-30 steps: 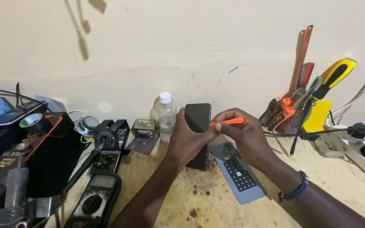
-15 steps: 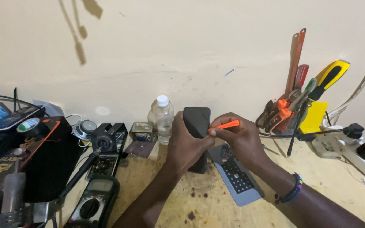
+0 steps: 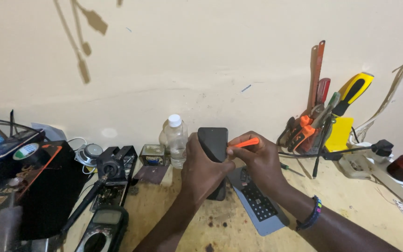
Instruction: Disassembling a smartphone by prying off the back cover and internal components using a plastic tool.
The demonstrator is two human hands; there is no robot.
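Left hand (image 3: pixel 204 170) gripping upright black phone (image 3: pixel 213 142), right hand (image 3: pixel 257 161) pinching orange pry tool (image 3: pixel 244 143) — tip seemingly at phone's edge

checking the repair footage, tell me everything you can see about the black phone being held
The black phone is a slim, glossy slab with rounded corners, its dark face blank. It stands upright, its lower end down at the wooden bench. The left hand wraps around its left side and lower half, hiding that part. The right hand presses the tip of a thin orange pry tool against its right edge. A clear plastic bottle stands just left of it.
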